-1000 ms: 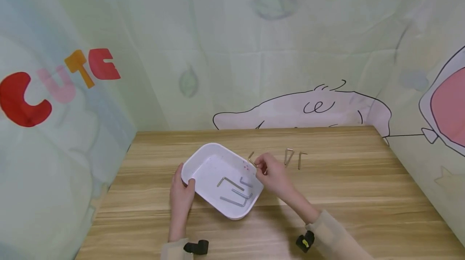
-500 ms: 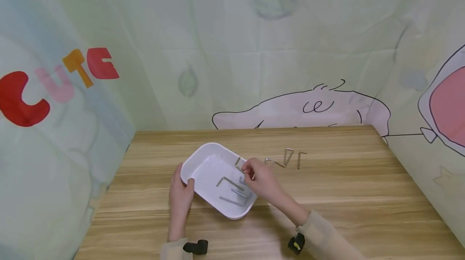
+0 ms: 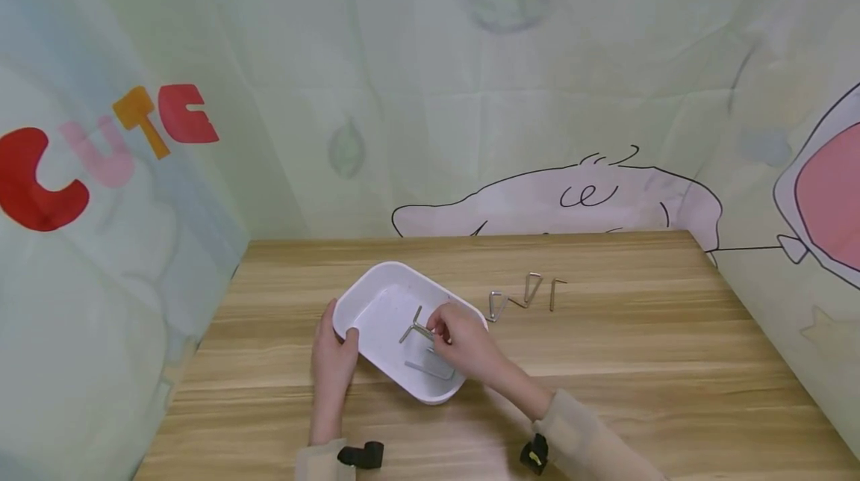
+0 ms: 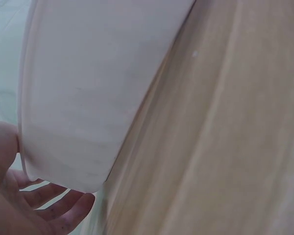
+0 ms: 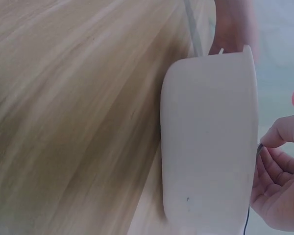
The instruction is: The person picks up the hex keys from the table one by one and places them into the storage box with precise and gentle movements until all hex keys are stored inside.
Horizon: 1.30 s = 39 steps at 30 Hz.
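Where in right grip, rod hidden.

Place type: a small table station screened with cloth. I face a wood-grain tabletop, enclosed at the back and on both sides by pale green sheeting. Creases identify the sheeting as fabric. It carries childlike prints: the letters CUTE, a line-drawn cartoon figure and a pink balloon. Whether the surrounding room is a home, office or lab cannot be determined.
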### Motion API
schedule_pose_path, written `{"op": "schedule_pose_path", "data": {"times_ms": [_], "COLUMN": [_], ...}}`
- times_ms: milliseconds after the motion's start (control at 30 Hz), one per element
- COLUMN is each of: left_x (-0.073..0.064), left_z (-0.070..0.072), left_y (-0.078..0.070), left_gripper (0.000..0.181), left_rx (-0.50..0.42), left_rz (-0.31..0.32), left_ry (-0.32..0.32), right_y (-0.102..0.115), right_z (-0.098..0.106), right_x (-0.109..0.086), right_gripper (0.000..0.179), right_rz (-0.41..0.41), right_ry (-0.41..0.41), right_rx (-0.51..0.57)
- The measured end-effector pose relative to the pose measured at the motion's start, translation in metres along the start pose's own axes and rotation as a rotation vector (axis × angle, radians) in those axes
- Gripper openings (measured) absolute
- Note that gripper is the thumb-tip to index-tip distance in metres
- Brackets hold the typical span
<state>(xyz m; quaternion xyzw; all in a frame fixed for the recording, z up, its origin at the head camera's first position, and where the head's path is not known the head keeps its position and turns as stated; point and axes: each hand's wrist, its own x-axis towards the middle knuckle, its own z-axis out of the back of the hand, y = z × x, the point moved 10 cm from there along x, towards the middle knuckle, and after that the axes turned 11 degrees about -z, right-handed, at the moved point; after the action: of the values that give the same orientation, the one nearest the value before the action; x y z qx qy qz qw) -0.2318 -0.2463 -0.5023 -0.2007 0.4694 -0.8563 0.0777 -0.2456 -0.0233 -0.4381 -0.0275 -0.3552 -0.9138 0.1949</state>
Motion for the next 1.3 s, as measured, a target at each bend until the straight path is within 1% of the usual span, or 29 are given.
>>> {"op": "schedule_pose_path", "data": {"times_ms": [100,233,467,700,900,1033,1300], "left_x": [0.0,0.0,0.0,0.0,0.0,0.001,0.0], "left_z": [0.001,0.001,0.001,0.001,0.001,0.002,0.001], "left_y": [-0.001,-0.001,-0.002,-0.002,-0.003,-0.004,-0.003], "left_gripper": [0.062,0.062,0.062,0.062,0.062,0.062,0.062], "left_rx": [-0.001,0.0,0.0,-0.001,-0.006,-0.012,0.0], "left_rz": [0.006,0.011,0.006,-0.006,-0.003,-0.011,-0.005], "left_ry": [0.002,0.004,0.001,-0.005,0.003,-0.005,-0.005], "right_y": [0.003,0.005,0.0,0.003,0.0,-0.002,-0.005], "right_z": [-0.004,-0.013,-0.03,-0.039,-0.049,-0.054,-0.06], "right_x": [0.001,0.004,0.008,0.006,0.009,0.012,0.015], "right_gripper": [0.016,0.017,0.015,0.014,0.013,0.013,0.015], "right_rz": [0.003,-0.015,-0.059,-0.036,-0.05,-0.059,-0.087], "right_ry": [0.016,0.07,0.142,0.176,0.203,0.219,0.245], "right_rx": [-0.001,0.018,-0.014,-0.036,-0.059,-0.079,-0.108]}}
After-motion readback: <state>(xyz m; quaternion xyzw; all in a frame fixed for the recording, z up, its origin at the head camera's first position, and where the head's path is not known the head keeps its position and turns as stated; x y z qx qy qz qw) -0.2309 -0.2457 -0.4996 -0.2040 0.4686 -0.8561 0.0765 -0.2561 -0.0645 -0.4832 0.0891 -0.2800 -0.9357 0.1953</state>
